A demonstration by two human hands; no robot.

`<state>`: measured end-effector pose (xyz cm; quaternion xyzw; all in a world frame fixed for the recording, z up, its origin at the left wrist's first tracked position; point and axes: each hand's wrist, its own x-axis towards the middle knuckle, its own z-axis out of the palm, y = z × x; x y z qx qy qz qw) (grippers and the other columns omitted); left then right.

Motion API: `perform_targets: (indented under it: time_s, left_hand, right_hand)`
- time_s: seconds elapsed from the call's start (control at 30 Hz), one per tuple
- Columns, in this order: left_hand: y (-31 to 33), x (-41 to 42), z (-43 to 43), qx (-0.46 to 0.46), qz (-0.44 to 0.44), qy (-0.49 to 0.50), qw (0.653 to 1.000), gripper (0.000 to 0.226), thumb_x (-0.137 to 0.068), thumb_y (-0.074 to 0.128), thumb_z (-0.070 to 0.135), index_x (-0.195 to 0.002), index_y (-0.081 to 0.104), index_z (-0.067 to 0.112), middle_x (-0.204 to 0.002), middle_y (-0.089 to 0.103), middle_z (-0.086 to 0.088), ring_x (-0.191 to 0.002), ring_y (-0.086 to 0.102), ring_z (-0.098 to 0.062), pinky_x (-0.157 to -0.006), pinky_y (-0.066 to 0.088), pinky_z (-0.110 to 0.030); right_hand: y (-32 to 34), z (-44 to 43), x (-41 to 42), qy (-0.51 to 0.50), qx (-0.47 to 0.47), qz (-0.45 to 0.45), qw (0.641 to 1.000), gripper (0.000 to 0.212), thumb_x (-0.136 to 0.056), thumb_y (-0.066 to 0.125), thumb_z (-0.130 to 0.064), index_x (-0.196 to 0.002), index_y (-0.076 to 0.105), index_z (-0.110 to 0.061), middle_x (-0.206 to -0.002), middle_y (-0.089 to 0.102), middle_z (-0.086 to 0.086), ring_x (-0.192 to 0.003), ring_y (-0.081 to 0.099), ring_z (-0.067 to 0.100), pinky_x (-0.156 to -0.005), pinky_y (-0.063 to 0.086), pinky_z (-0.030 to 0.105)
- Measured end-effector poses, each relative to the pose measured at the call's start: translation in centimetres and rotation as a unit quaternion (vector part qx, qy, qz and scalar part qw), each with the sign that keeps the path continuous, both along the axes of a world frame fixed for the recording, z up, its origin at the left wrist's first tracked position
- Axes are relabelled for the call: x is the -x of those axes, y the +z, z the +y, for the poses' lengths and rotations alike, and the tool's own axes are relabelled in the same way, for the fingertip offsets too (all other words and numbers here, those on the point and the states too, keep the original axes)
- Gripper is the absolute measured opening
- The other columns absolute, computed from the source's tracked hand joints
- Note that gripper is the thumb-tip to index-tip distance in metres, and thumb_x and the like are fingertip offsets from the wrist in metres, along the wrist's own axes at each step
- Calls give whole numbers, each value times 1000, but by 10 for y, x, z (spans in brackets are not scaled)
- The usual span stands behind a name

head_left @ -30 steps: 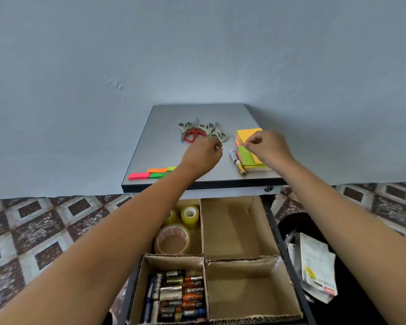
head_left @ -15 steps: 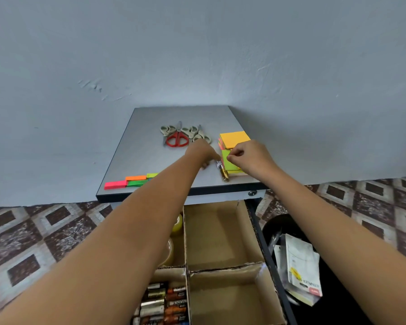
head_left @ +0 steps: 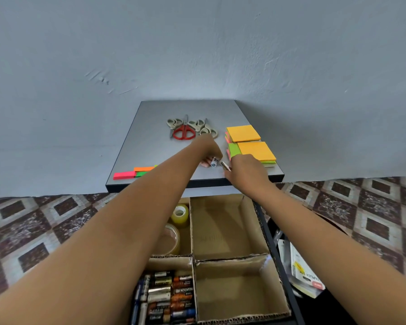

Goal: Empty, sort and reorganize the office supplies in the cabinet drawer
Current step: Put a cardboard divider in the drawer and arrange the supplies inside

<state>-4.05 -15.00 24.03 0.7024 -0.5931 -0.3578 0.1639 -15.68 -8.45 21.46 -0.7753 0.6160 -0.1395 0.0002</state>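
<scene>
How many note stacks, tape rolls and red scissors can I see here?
Note stacks: 2
Tape rolls in view: 2
Red scissors: 1
Total: 5

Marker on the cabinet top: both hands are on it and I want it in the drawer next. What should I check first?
1. Grip on the marker: the left hand curls round its white-capped end and the right hand pinches the other end. Ok.
2. Marker in one piece: a gap shows between the two ends. Cannot tell.
3. Drawer open below the hands. Ok.
4. Free slot: the back right compartment shows only bare cardboard. Ok.
5. Near sticky-note stack clear of the right hand: the hand overlaps its near corner in this view. Cannot tell.
</scene>
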Motion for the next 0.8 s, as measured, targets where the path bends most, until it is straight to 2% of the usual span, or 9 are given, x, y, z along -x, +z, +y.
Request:
perform_targets:
  time_s: [0.13, 0.23, 0.3, 0.4, 0.5, 0.57, 0.7, 0.77, 0.8]
  left_hand:
    - [6, -14, 16, 55, 61, 26, 996, 18, -85, 61, 3, -71, 50, 2, -65, 54, -12, -52, 52, -17, -50, 51, -25]
    - [14, -30, 41, 91, 134, 49, 986, 12, -87, 63, 9, -84, 58, -1, -70, 57, -9, -56, 55, -13, -50, 53, -18]
    - [17, -42, 65, 110, 176, 54, 977, 14, -88, 63, 12, -92, 61, 0, -75, 60, -9, -62, 58, -13, -54, 54, -17]
    - [12, -58, 109, 115, 236, 67, 962, 8, -87, 64, 14, -83, 64, 8, -75, 62, -6, -66, 61, -12, -63, 57, -20]
    - [-5, -73, 157, 96, 257, 56, 960, 4, -86, 66, 14, -83, 66, 13, -74, 64, -4, -67, 64, -10, -65, 57, -21]
    - [-22, -80, 182, 75, 232, 18, 970, 2, -85, 66, 15, -84, 67, 14, -73, 66, -2, -67, 65, -9, -64, 56, -20]
    - [-75, -90, 212, 50, 96, -70, 992, 5, -84, 67, 22, -85, 68, 18, -74, 65, 7, -70, 61, -5, -72, 50, -18]
    - [-98, -90, 221, 56, 15, -108, 992, 6, -85, 66, 24, -87, 67, 19, -78, 63, 11, -72, 59, 0, -68, 45, -10]
    - [-109, -90, 223, 63, -23, -129, 989, 8, -86, 64, 25, -90, 66, 18, -80, 64, 10, -75, 59, -2, -69, 45, -11]
  right_hand:
    - [1, -2, 1, -28, -41, -64, 997, 21, -87, 60, -24, -79, 61, -5, -65, 51, 4, -70, 53, 28, -48, 30, 26]
    - [3, 4, 6, -11, -70, -171, 983, 20, -87, 62, -24, -85, 70, -5, -77, 65, 7, -73, 57, 23, -57, 36, 26]
    - [2, 14, 8, 4, -84, -250, 965, 17, -87, 64, -24, -87, 70, -9, -77, 62, -1, -75, 54, 15, -62, 35, 25]
    - [-3, 38, 7, 16, -107, -353, 929, 13, -87, 65, -26, -88, 69, -13, -73, 59, -10, -71, 53, 8, -60, 38, 23]
    - [-16, 68, 3, 36, -127, -391, 911, 9, -88, 64, -27, -90, 68, -19, -76, 59, -11, -72, 54, 4, -64, 45, 26]
    - [-27, 89, 0, 54, -136, -391, 908, 7, -88, 63, -27, -92, 68, -23, -78, 60, -14, -74, 55, 3, -66, 47, 24]
    - [-57, 123, -8, 88, -149, -393, 903, 6, -87, 64, -21, -87, 66, -26, -79, 63, -13, -75, 55, -7, -65, 42, 6]
    - [-74, 135, -10, 92, -147, -390, 905, 9, -86, 65, -18, -86, 65, -27, -80, 63, -12, -78, 55, -7, -69, 42, 5]
    - [-82, 140, -10, 91, -143, -386, 907, 9, -86, 66, -18, -86, 65, -26, -81, 64, -11, -79, 56, -5, -70, 43, 6]
